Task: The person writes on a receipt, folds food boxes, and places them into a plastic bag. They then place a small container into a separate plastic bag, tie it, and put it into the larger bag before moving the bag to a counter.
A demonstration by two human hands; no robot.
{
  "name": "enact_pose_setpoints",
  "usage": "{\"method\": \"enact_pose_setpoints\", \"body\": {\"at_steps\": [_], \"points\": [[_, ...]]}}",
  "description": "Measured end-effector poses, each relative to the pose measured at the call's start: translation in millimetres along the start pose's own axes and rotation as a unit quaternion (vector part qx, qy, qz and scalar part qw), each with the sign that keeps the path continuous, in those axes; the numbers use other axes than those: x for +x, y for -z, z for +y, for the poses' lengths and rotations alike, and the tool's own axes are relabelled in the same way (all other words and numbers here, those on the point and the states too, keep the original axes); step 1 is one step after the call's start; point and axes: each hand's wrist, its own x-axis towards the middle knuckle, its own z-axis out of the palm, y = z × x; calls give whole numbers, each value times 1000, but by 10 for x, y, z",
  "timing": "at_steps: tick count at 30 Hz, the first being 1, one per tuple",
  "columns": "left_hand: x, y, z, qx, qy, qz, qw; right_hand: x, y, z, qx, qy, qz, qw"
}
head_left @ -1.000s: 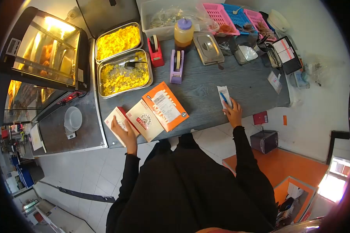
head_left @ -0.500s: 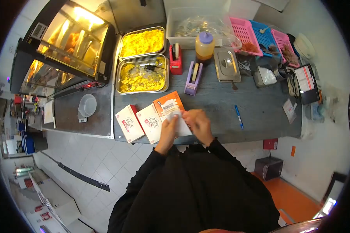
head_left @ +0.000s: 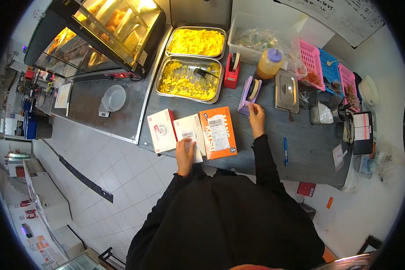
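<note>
My left hand (head_left: 183, 157) presses a printed paper receipt (head_left: 190, 136) against the middle white box (head_left: 198, 125), with its fingers bent over the paper. At the near end of a purple tape dispenser (head_left: 246, 100) is my right hand (head_left: 257, 120), its fingers pinched together where the tape comes off; the tape itself is too small to make out clearly. An orange box (head_left: 231, 135) with a printed receipt (head_left: 218, 134) lying flat on its top stands right of the middle box. Another white box (head_left: 162, 130) with a red side stands to the left.
Behind the boxes are two metal trays of yellow food (head_left: 195, 41) (head_left: 184, 81), and a red tape dispenser (head_left: 231, 72). A sauce bottle (head_left: 267, 65), a lidded steel container (head_left: 287, 90) and a blue pen (head_left: 285, 150) are to the right. A lit food warmer (head_left: 117, 40) stands left.
My right hand has left the orange box and moved up and right to the purple tape dispenser. My left hand has shifted onto the middle box with the receipt. The camera view has turned.
</note>
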Motion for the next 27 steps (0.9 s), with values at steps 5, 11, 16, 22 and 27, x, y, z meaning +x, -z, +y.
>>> {"method": "enact_pose_setpoints", "body": {"at_steps": [5,11,16,22,27], "points": [[106,72,18,23,-9,-35,999,-137,-97,-54,262,-91,-5,961],[145,119,-147,60,-98,-90,989,-408,-105,135,315,-213,-6,925],[319,242,-40,107,-58,-107,987,-486,-29,-84,234,-272,-43,932],[273,299,-124,222,-165,-36,960,-990,-377,-1647,339,-43,-228,912],[266,355,-143,253,-148,-44,955,-1422,-1443,-1301,22,97,-211,972]]}}
